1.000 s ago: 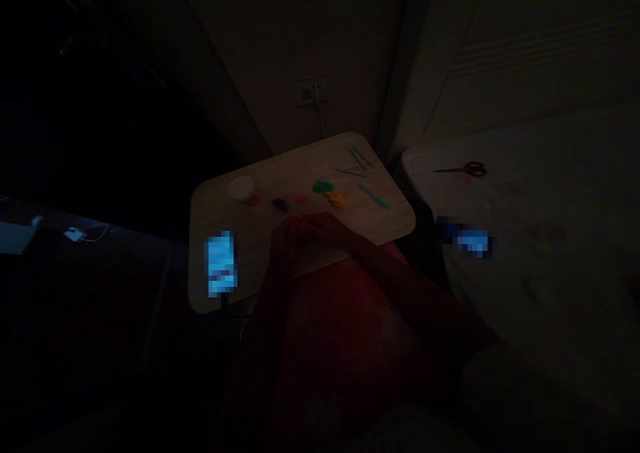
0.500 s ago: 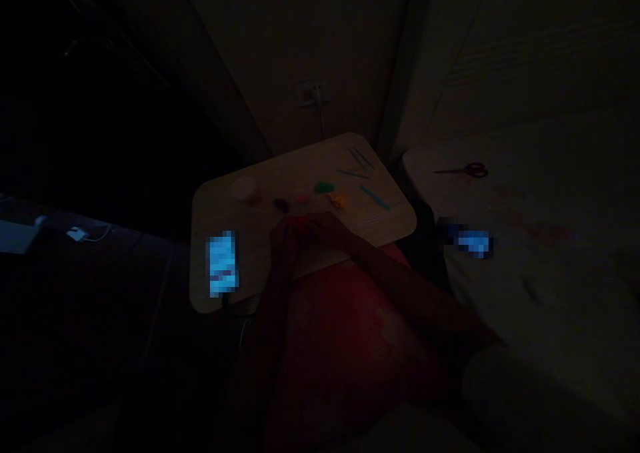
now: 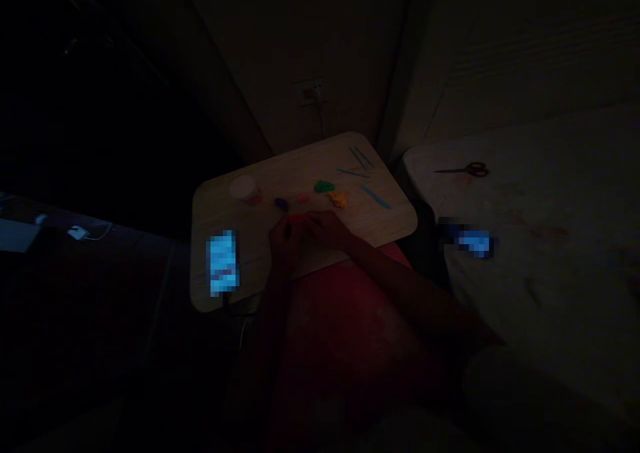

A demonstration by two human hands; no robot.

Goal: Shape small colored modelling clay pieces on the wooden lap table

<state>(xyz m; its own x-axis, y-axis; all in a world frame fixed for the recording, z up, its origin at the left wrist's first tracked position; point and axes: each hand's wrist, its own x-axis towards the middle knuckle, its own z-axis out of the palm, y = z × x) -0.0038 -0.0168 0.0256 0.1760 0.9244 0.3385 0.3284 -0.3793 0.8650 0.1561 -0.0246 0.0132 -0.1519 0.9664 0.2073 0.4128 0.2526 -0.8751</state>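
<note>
The room is very dark. My left hand (image 3: 281, 239) and my right hand (image 3: 327, 229) meet over the near part of a small wooden table (image 3: 365, 223), fingers closed together on a small red lump of clay (image 3: 299, 219). Just beyond my hands lie a purple lump (image 3: 281, 203), a pink lump (image 3: 303, 199), a green lump (image 3: 323, 187) and an orange lump (image 3: 339, 200). Thin teal modelling tools (image 3: 376, 197) lie at the far right of the table.
A small pale cup (image 3: 243, 188) stands at the table's left. A lit phone screen (image 3: 222, 263) lies on the near left corner. Red-handled scissors (image 3: 463, 169) and another lit screen (image 3: 473, 242) lie on the pale surface at right. A wall socket (image 3: 311, 93) is behind.
My hands have stayed together on the red lump, shifting only slightly. The things on the table have not moved.
</note>
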